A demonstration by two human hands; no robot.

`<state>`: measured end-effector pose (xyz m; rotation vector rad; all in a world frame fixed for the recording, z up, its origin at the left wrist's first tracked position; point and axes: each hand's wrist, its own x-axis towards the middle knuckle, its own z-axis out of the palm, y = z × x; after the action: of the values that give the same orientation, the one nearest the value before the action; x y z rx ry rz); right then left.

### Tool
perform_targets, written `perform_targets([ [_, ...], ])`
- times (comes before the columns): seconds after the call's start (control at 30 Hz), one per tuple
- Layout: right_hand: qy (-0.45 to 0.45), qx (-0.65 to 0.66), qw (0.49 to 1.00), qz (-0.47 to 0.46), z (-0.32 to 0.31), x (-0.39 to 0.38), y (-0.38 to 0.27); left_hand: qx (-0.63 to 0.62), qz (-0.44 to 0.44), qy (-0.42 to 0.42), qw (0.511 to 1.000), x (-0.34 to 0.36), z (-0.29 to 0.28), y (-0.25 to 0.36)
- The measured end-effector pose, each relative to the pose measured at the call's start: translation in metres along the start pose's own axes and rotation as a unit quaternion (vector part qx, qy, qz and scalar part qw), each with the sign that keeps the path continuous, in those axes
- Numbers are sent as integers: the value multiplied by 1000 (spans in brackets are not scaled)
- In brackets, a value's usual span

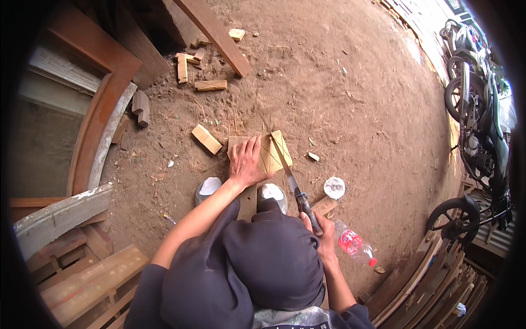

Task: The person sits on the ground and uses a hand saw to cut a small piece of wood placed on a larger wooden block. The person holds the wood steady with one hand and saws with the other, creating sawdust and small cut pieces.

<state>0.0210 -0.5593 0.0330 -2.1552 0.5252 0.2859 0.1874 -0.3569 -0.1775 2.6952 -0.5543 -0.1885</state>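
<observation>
My right hand [323, 230] is closed around the dark handle of a long, narrow-bladed hand tool [291, 178]. Its blade tapers away from me and lies over a pale wooden block [268, 159] marked with crossing dark lines; whether its edge is toothed cannot be made out. My left hand [246, 163] holds this block down, fingers across its left part and thumb near its close edge. Below the block are my two feet in light footwear [272, 192], with a strip of wood [249, 202] between them.
A loose wood block [206, 139] lies left of the work, with several offcuts [211, 85] farther off. To the right are a white cup [334, 187] and a plastic bottle [355, 244]. Framed woodwork [104, 104] lines the left; motorcycles [466, 98] and stacked planks [422, 279] the right.
</observation>
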Motion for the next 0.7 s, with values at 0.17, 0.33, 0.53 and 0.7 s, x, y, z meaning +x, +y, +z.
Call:
perform_targets([
  [0.17, -23, 14, 998, 49, -21, -29, -15, 5, -24, -10, 1000, -2, 1, -2],
  [0.33, -15, 14, 1000, 4, -26, -31, -6, -8, -23, -1, 1000, -1, -4, 1],
  [0.53, -29, 15, 999, 43, -20, -18, -14, 0, -28, -13, 1000, 1, -2, 4],
  [0.7, -10, 8, 999, 35, -54, -53, -12, -11, -35, 5, 999, -2, -2, 2],
])
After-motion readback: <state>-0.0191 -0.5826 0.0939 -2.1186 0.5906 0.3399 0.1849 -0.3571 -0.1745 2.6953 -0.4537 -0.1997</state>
